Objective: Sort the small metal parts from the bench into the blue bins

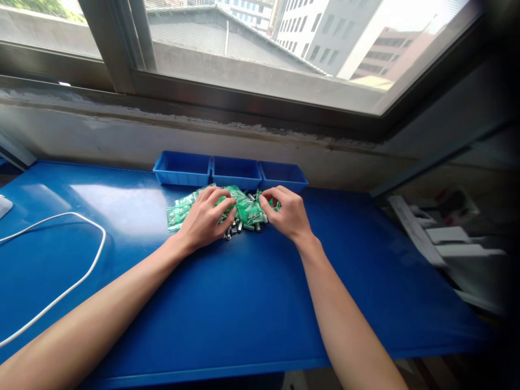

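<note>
A pile of clear-green plastic packets (246,210) lies on the blue table, with small metal cylindrical pieces (239,226) among them and along the front edge. My left hand (207,218) rests over the pile's left part, fingers curved and apart, with green plastic showing by the thumb and index finger. At the right end of the heap is my right hand (286,212), its thumb and index finger closed around the edge of a green packet. The palm side of both hands is hidden.
Three joined blue bins (182,177) stand behind the pile against the wall, under a window. A white cable (101,246) loops over the table's left side. At the right edge are white and grey objects (450,244), blurred.
</note>
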### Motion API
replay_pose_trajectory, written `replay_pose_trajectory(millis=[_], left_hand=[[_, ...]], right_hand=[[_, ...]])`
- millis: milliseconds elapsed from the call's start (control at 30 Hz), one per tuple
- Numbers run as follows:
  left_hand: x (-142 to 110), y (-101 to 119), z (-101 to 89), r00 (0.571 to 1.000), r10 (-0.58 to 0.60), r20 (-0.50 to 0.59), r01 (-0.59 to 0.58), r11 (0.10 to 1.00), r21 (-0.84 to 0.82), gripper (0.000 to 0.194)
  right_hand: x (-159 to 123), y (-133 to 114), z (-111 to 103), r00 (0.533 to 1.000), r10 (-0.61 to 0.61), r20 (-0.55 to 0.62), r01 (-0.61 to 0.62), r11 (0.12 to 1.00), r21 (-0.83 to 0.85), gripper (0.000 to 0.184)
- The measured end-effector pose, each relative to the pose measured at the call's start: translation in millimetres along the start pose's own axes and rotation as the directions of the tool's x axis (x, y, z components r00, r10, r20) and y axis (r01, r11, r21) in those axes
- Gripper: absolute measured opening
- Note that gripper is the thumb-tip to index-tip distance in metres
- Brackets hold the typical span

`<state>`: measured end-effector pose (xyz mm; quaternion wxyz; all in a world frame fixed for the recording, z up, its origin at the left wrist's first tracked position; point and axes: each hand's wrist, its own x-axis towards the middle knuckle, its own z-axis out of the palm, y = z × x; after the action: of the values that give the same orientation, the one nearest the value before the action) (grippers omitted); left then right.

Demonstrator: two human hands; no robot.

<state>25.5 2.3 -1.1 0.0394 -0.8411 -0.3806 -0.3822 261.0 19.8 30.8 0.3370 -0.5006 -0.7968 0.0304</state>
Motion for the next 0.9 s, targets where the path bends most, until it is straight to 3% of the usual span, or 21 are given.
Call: replay_pose_trajectory(millis=[100,233,333,433,600,733,900], left_hand=[[-1.5,0.6,-0.8,1.000,0.026,0.002,-0.026,0.999,0.018,0.022],[2.6,7.0,-4.0,0.995,0.096,0.001,-0.096,0.994,0.054,0.022],[16.3,17.8,-5.0,0.993,0.119,0.002,-0.119,0.992,0.046,0.022],[36.3,30.6,-1.6,0.993,0.114,0.009,-0.114,0.993,0.011,0.020],[59.0,39.1,8.6,0.997,0.074,-0.003,-0.074,0.996,-0.052,0.018],[59.3,32.5,13.2,0.998,0.061,0.027,-0.058,0.994,-0.089,0.018],[59.5,32.1,16.4,0.993,0.008,0.121,0.017,0.978,-0.207,0.024]], right_hand=[[-1.6,14.9,-20.7,0.994,0.101,0.046,-0.100,0.994,-0.036,0.023],[-10.6,41.9,-38.5,0.965,0.154,0.212,-0.135,0.986,-0.100,0.051],[-16.3,57.6,-38.4,0.935,0.155,0.319,-0.143,0.988,-0.059,0.060],[-18.7,66.1,-34.3,0.922,0.193,0.336,-0.212,0.977,0.020,0.056],[-21.8,74.1,-33.6,0.883,0.273,0.382,-0.362,0.914,0.184,0.066],[-23.7,78.4,-37.7,0.843,0.334,0.422,-0.453,0.864,0.220,0.055],[-18.3,66.0,-41.1,0.887,0.353,0.298,-0.459,0.742,0.489,0.039]])
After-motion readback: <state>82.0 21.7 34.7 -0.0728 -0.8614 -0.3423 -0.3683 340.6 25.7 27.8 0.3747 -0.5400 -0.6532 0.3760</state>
